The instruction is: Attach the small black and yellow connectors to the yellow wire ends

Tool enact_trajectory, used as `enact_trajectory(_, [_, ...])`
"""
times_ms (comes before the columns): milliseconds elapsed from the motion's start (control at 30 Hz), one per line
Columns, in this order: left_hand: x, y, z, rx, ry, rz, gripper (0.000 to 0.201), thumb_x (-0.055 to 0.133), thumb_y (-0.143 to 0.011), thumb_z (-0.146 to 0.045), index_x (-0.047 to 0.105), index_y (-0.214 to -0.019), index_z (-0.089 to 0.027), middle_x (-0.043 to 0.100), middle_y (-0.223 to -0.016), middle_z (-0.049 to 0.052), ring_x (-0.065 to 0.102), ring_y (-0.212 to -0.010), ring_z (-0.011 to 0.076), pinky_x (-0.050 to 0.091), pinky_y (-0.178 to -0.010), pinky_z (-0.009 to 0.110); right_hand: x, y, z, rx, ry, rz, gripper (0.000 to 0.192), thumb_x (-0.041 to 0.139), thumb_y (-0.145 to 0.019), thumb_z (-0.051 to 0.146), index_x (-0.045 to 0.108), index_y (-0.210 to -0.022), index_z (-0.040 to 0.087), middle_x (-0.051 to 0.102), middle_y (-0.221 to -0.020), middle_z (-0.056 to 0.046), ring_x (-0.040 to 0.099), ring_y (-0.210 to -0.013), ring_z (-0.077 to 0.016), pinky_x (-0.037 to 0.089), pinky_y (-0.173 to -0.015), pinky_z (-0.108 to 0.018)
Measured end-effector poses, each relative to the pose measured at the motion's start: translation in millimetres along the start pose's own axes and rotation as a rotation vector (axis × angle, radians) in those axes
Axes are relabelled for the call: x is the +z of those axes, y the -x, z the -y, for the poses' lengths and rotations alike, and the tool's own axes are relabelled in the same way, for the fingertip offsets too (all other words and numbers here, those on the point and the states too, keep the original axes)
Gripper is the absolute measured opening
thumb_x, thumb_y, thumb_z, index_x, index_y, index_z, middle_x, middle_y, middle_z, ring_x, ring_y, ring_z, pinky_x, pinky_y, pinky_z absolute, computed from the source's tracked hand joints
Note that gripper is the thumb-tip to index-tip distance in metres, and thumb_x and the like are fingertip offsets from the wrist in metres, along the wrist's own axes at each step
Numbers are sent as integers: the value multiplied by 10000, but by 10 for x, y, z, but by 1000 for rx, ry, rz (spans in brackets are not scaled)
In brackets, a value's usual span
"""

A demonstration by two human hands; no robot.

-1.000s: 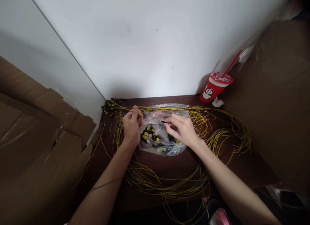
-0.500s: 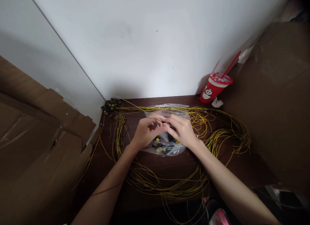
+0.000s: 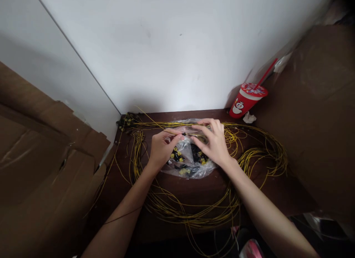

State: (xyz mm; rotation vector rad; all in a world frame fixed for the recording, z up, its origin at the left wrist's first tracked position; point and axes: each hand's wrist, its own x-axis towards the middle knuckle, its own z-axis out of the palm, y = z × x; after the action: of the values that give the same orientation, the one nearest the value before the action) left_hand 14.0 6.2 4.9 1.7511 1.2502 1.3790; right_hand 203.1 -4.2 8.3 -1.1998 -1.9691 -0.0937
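My left hand is closed, pinching a thin yellow wire between thumb and forefinger. A small black piece shows at those fingertips, on or against the wire. Just to the right hovers my right hand, its fingers spread and apart from the black piece. Below both hands lies a clear plastic bag, in which small black and yellow parts are gathered. What kind of parts they are is too small to tell.
Bundles of yellow wire loop around the bag on the dark brown table. Dark wire ends cluster at the back left. A red cup with a straw and a crumpled tissue stand back right. Cardboard flanks the left side.
My right hand has opened and moved up and right, away from my left fingertips. The left hand has shifted slightly left, and the black piece and the bag's contents now show more.
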Motion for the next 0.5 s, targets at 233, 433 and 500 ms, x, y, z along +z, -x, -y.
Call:
enact_trajectory(233, [9, -2, 51, -8, -23, 6, 87, 658, -751, -222, 719, -762, -161, 731, -765, 48, 659, -668, 143, 506, -606, 244, 4, -15, -358, 352, -112, -204, 261, 413, -927, 309, 636, -977, 181, 649, -894, -66, 569, -792, -197, 448, -754, -362])
enact_trajectory(433, [0, -8, 41, 39, -64, 6, 86, 645, -755, -197, 724, -734, -170, 737, -766, 41, 663, -673, 136, 500, -596, 229, 11, 60, -659, 418, 128, 6, 208, 513, -784, 156, 698, -877, 159, 643, -928, -109, 565, -875, -255, 444, -801, -399])
enact_trajectory(500, [-2, -7, 45, 36, -62, -1, 88, 647, -756, -206, 724, -724, -176, 737, -765, 36, 662, -665, 133, 498, -590, 225, 6, 66, -671, 421, 151, 49, 177, 542, -767, 175, 708, -827, 166, 654, -913, -100, 565, -866, -258, 441, -802, -403])
